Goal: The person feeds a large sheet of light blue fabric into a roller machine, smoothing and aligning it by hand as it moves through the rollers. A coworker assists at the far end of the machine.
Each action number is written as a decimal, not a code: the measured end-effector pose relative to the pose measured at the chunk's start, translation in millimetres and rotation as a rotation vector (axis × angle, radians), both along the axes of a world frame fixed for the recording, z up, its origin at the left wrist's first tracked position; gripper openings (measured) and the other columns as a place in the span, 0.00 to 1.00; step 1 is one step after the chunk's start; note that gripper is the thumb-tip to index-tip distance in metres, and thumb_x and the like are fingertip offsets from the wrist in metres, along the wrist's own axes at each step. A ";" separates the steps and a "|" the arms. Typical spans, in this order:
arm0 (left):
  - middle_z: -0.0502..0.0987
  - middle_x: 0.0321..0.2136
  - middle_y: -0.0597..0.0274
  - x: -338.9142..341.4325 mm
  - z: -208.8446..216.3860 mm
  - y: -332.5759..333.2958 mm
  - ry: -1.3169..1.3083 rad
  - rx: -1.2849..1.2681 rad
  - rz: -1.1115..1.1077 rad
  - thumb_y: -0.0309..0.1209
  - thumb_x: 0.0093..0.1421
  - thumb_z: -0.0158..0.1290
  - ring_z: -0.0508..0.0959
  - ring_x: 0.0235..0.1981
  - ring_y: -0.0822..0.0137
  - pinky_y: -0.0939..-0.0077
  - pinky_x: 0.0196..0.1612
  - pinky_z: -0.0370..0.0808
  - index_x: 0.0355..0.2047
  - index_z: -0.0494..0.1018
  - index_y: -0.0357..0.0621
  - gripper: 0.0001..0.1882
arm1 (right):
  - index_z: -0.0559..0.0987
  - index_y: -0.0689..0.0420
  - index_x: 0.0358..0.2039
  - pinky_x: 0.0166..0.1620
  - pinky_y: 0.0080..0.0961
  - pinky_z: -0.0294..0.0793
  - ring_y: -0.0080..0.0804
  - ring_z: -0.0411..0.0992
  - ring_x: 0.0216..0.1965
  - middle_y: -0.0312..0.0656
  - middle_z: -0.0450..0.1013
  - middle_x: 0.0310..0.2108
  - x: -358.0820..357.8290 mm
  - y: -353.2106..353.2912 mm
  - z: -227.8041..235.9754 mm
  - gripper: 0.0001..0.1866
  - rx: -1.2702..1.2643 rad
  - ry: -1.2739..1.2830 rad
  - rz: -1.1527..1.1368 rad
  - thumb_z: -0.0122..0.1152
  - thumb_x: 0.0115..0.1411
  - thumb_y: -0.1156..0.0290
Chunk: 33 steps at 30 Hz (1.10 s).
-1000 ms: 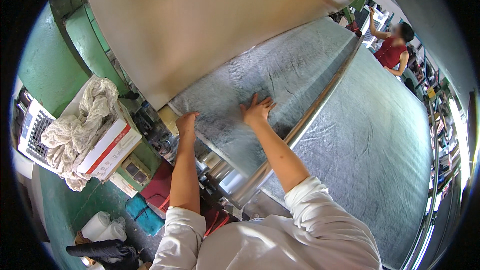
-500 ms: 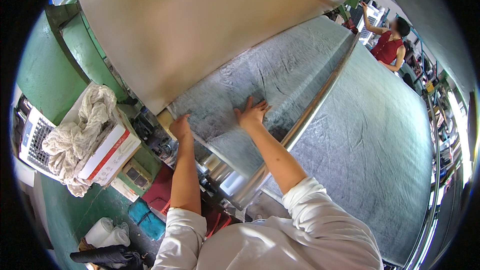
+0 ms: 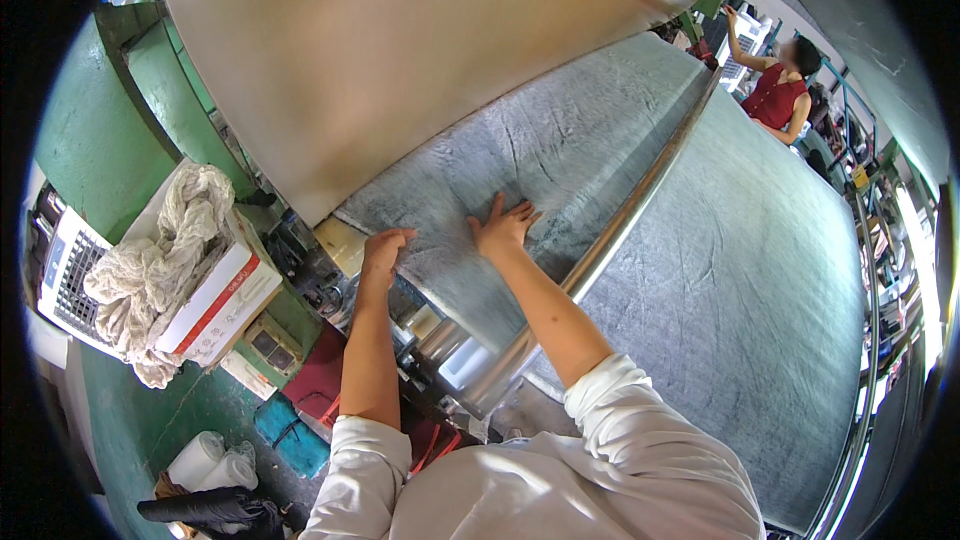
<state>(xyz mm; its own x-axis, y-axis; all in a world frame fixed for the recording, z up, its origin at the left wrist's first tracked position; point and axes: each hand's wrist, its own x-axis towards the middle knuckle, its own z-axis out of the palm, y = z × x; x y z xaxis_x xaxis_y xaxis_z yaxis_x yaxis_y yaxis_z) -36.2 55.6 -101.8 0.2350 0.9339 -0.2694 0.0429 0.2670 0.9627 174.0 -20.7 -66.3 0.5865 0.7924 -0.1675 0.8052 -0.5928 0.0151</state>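
Workshop: from my distant post I see a cluttered room with a glossy green floor (image 3: 130, 460) at lower left.
Grey-blue plush fabric (image 3: 730, 340): it covers the middle and right of my view; small creases run through it.
Broad, smooth beige cylinder (image 3: 430, 60): it fills the top; its lower edge borders the upper part of the fabric.
Green painted machine housing (image 3: 95, 120): curved panels at the left, beside the cylinder.
Long, shiny metal bar (image 3: 640, 200): it slants between two stretches of the fabric.
Co-worker in a sleeveless red top (image 3: 780, 100): at upper right, near the fabric's far end; one arm is raised.
White cardboard box with a red stripe (image 3: 225, 305): left of the person's hands; crumpled cream cloth (image 3: 165, 260) hangs over its side.
Right hand (image 3: 503, 230): palm down on the fabric left of the bar; fingers spread wide.
Left hand (image 3: 382, 252): at the fabric's near left edge; fingers together, fingertips toward the cloth; I cannot tell whether they pinch it.
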 end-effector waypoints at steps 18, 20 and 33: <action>0.70 0.17 0.64 3.1 10.1 -14.2 0.122 -0.003 -0.049 0.28 0.45 0.50 0.68 0.18 0.69 0.72 0.21 0.64 0.25 0.80 0.43 0.09 | 0.43 0.57 0.65 0.62 0.57 0.38 0.65 0.45 0.63 0.68 0.47 0.61 -17.0 -5.1 23.9 0.46 -0.160 0.011 0.015 0.34 0.58 0.36; 0.69 0.17 0.64 9.0 36.3 -30.3 0.149 -0.085 -0.187 0.27 0.46 0.49 0.68 0.19 0.70 0.73 0.23 0.64 0.26 0.80 0.42 0.10 | 0.44 0.59 0.65 0.62 0.57 0.42 0.64 0.46 0.62 0.66 0.49 0.61 -10.7 -6.7 31.4 0.46 -0.219 0.039 0.041 0.34 0.58 0.36; 0.77 0.18 0.57 -6.1 6.1 -2.8 0.284 0.142 0.321 0.26 0.44 0.47 0.75 0.23 0.64 0.70 0.29 0.69 0.16 0.79 0.41 0.10 | 0.49 0.72 0.61 0.62 0.58 0.37 0.57 0.32 0.66 0.61 0.39 0.65 49.4 -60.6 28.1 0.44 0.084 0.022 0.136 0.31 0.62 0.41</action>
<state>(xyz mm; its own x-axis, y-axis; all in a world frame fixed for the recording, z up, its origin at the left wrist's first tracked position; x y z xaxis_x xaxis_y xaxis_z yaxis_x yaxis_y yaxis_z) -42.4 52.8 -95.6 -0.1370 0.9799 -0.1449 0.2470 0.1754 0.9530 223.4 -81.3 -38.2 0.4699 0.8760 -0.1083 0.8777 -0.4768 -0.0482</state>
